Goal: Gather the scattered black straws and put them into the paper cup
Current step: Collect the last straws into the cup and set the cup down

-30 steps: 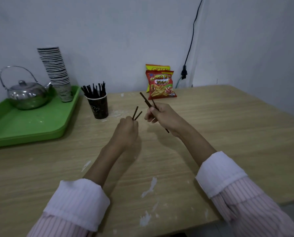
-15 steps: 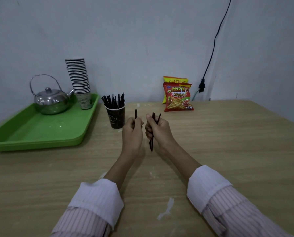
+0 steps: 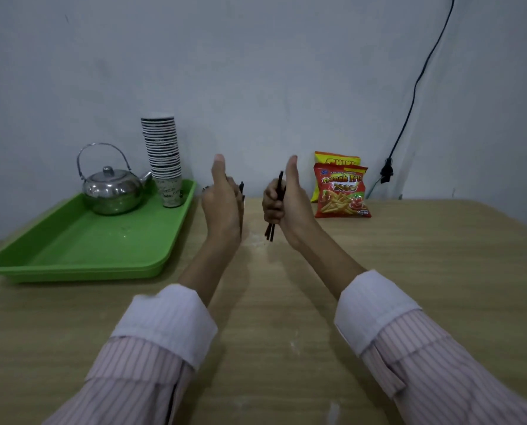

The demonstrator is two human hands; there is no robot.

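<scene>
My right hand (image 3: 297,210) is raised above the table with its thumb up, its fingers closed round a small bundle of black straws (image 3: 270,231) held nearly upright. My left hand (image 3: 222,210) is raised beside it, thumb up too, with its back towards me. A few black straw tips (image 3: 241,188) show at its right edge. I cannot tell whether they are in this hand or standing in the paper cup. The cup is hidden behind my left hand.
A green tray (image 3: 81,259) lies at the left with a steel kettle (image 3: 113,191) and a tall stack of paper cups (image 3: 164,157). Two snack bags (image 3: 342,191) lean against the wall. A black cable (image 3: 409,111) hangs at the right. The wooden table (image 3: 440,271) spreads in front.
Both hands have risen and turned thumbs-up. The left hand has moved in front of the cup and covers it. The right hand's straws went from slanted to upright. The view tilted up.
</scene>
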